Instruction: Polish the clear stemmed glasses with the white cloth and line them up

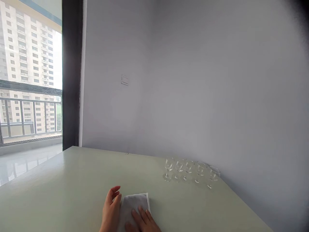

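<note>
A grey cloth (131, 203) with a pale edge lies folded on the pale green table (79, 183), near the bottom of the head view. My right hand (142, 219) rests flat on top of it, fingers spread. Along the cloth's left side stands my left hand (112, 206), on its edge, with thumb and fingers apart and nothing visible between them. Whether it touches the cloth's edge I cannot tell for sure. The lower part of the cloth is cut off by the frame.
Several clear stemmed glasses (168, 166) stand upright in a row at the table's back right, close to the grey wall (183, 80). A light switch (125, 80) is on the wall. At left, a glass door shows a balcony railing (33, 116).
</note>
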A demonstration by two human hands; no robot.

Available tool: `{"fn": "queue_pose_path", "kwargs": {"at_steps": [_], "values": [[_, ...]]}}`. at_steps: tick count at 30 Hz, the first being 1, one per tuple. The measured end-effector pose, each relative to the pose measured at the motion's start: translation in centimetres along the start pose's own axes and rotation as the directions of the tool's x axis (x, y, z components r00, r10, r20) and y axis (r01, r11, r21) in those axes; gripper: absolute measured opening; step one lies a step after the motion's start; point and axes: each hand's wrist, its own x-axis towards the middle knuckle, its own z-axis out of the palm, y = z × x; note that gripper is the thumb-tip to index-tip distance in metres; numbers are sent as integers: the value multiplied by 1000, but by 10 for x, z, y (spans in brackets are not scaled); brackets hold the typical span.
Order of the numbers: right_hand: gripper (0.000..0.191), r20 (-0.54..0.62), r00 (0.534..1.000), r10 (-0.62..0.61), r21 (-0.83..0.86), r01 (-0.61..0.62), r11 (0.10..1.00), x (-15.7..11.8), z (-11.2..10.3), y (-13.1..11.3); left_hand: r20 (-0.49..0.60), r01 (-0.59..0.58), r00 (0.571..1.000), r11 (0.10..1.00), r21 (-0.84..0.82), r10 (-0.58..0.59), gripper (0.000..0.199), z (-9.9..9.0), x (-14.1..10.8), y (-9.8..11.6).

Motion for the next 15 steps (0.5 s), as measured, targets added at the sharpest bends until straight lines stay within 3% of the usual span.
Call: {"fn": "queue_pose_path", "kwargs": {"at_steps": [3, 5, 10, 15], "values": [[44, 211, 964, -159, 33, 156, 987, 18, -28, 3, -40, -21, 999, 1000, 19, 21, 39, 2, -1, -1], [47, 218, 953, -211, 42, 207, 977, 32, -43, 6, -61, -27, 998, 999, 21, 29, 42, 1, 1, -2], [46, 152, 987, -48, -67, 58, 996, 74, -56, 18, -52, -68, 996, 997, 45, 70, 45, 2, 7, -10], [45, 82, 992, 97, -125, -86, 988, 123, -57, 46, -141, -130, 981, 991, 45, 135, 41, 10, 5, -15]]}}
